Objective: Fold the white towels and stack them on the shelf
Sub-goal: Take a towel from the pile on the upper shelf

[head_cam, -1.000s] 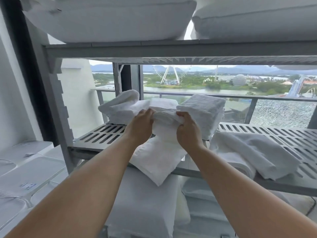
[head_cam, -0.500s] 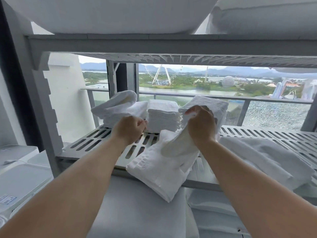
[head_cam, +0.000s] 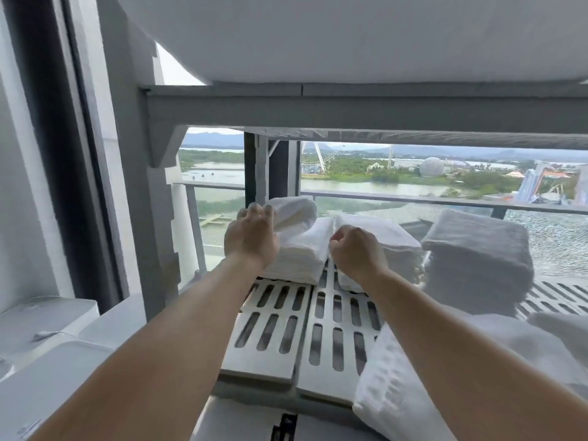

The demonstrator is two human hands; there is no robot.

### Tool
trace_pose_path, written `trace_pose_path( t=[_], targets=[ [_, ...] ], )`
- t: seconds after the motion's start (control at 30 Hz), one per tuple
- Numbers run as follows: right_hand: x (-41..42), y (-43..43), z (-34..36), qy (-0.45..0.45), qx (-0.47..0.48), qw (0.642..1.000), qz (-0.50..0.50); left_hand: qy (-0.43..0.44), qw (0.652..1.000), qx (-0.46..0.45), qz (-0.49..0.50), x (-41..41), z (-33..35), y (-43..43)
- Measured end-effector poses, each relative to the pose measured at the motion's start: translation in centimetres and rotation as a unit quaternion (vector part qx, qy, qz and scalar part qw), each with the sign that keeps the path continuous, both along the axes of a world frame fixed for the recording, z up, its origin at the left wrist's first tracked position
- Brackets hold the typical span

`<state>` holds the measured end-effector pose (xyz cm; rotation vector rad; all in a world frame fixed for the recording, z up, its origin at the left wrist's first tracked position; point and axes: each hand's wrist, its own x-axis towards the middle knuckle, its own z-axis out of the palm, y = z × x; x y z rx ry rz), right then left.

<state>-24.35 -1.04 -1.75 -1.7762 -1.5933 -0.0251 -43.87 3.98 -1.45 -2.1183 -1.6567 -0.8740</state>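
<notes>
Notably, I logged both hands apart above the shelf point(head_cam: 270, 329). Left hand point(head_cam: 251, 240), fingers straight, touched the rolled towel point(head_cam: 294, 213) on the shelf's rear-left stack point(head_cam: 299, 259). Right hand point(head_cam: 356, 249) formed an empty fist at the shelf's middle stack point(head_cam: 391, 240). A loose towel point(head_cam: 410, 396) lay on the shelf's front right.

Shelf point(head_cam: 276, 338): slotted grey panels, looking like moulded plastic and showing a smooth, matt face.
Beam point(head_cam: 350, 106): same grey stuff, reading matt and catching no shine.
Left stack point(head_cam: 299, 253), middle stack point(head_cam: 394, 246), right stack point(head_cam: 477, 259): folded towel cloth, showing a nubbly terry pile along the layered edges.
Rolled towel point(head_cam: 294, 213): white cloth, looking soft and slightly fuzzy.
Loose towel point(head_cam: 397, 393): white cloth, showing a ribbed, rougher weave.
Pillow point(head_cam: 350, 36): white fabric, lying smooth and matt.
Bins point(head_cam: 47, 361): whitish plastic, giving off a faint sheen.
</notes>
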Motion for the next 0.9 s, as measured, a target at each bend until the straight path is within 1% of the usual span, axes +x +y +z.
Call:
trace_pose_path(
  t=[0.1, 0.17, 0.27, 0.43, 0.5, 0.6, 0.77, 0.83, 0.9],
  targets=[
    [-1.4, 1.9, -0.9, 0.002, -0.025, 1.0, 0.0, -0.019, 0.997, -0.052, 0.052, -0.5, -0.5, 2.5],
    [-2.1, 2.7, -1.2, 0.006, -0.037, 0.999, -0.002, -0.005, 0.991, -0.103, 0.079, -0.4, -1.2, 3.8],
    [-2.8, 3.5, -1.6, -0.002, -0.05, 0.999, 0.003, 0.013, 0.983, -0.15, 0.104, -0.1, -2.5, 5.5],
    [-2.5, 4.1, -2.2, -0.02, -0.052, 0.998, 0.012, 0.029, 0.983, -0.164, 0.073, 1.1, -4.1, 7.5],
    [-2.2, 4.2, -2.6, -0.021, -0.056, 0.998, 0.01, 0.012, 0.982, -0.174, 0.067, 1.3, -4.3, 8.0],
    [-2.0, 4.3, -3.4, -0.021, -0.054, 0.998, 0.016, -0.012, 0.984, -0.163, 0.071, 1.2, -4.0, 8.5],
    [-1.2, 4.2, -4.0, 0.009, -0.062, 0.998, 0.025, -0.043, 0.988, -0.115, 0.094, 0.7, -3.1, 8.5],
    [-0.9, 4.3, -4.0, 0.026, -0.066, 0.997, 0.025, -0.061, 0.989, -0.086, 0.105, 0.5, -2.6, 8.0],
    [-1.0, 4.5, -4.0, 0.069, -0.067, 0.995, 0.03, -0.065, 0.992, -0.035, 0.104, 0.3, -2.1, 7.2]
  ],
)
